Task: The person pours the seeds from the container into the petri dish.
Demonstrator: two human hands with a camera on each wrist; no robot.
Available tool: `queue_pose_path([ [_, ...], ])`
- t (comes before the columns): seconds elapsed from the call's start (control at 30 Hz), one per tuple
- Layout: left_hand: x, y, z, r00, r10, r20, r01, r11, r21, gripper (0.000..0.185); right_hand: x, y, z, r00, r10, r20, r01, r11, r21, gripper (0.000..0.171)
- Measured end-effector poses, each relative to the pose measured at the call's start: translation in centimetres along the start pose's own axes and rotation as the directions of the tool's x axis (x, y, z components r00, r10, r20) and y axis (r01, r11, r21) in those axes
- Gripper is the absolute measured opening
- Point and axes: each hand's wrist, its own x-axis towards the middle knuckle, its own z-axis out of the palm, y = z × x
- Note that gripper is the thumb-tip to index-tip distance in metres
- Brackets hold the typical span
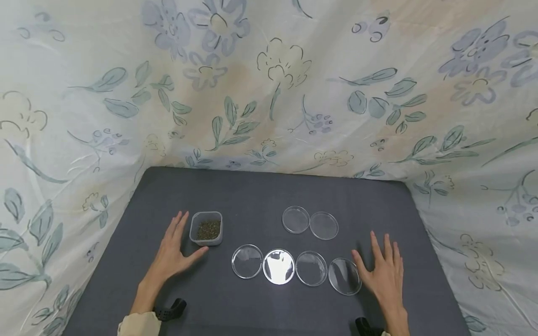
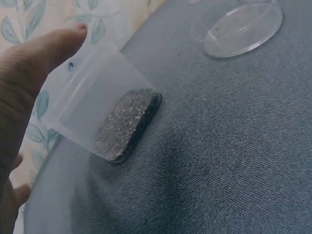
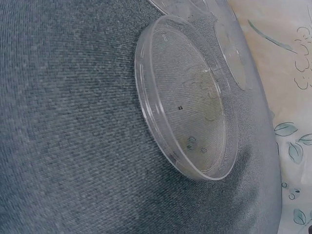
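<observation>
My left hand [image 1: 170,254], its fingers straight and its thumb spread, is beside a small clear plastic container [image 1: 210,242]. Dark, coarse granules [image 2: 124,122] lie in the bottom of that container; whether the hand touches it, I cannot tell. My right hand [image 1: 383,275] hovers with spread fingers at the right end of a row of clear petri dishes. Its thumb is over or near the edge of the rightmost petri dish [image 1: 344,277], and nothing is held. The right wrist view shows this petri dish [image 3: 190,105] close up, without the hand.
The near row also has a left petri dish [image 1: 246,261], a brightly reflecting dish [image 1: 279,266] and another dish [image 1: 311,269]. Farther back, two round dish pieces [image 1: 295,220] lie side by side. Floral cloth [image 1: 269,93] hangs around the dark grey table [image 1: 252,308].
</observation>
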Motion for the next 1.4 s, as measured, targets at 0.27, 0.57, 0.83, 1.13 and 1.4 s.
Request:
queue_pose_path([
  [0.27, 2.2, -0.8, 1.5, 0.994, 0.041, 0.099, -0.025, 0.987, -0.156, 0.126, -0.3, -1.1, 0.1, 1.0, -0.023, -0.005, 0.023, 1.0, 0.001, 0.076],
  [0.57, 3.5, -1.3, 2.1, 0.993, 0.024, 0.114, -0.004, 0.985, -0.171, 0.107, -0.2, -5.0, 1.4, 0.976, -0.213, 0.04, 0.206, 0.968, 0.141, 0.066],
  [0.83, 2.7, -1.3, 2.2, 0.994, 0.009, 0.108, 0.01, 0.985, -0.174, 0.101, 0.0, -11.8, 4.7, 0.883, -0.455, 0.115, 0.428, 0.881, 0.202, 0.069],
  [1.13, 1.8, -1.5, 2.0, 0.996, 0.011, 0.092, 0.007, 0.981, -0.192, 0.1, -0.7, -18.5, 7.0, 0.74, -0.618, 0.266, 0.586, 0.786, 0.195, 0.076],
  [1.4, 1.1, -1.7, 1.8, 0.997, 0.037, 0.068, -0.024, 0.983, -0.183, 0.1, -1.2, -20.8, 8.6, 0.663, -0.644, 0.383, 0.654, 0.746, 0.122, 0.105],
])
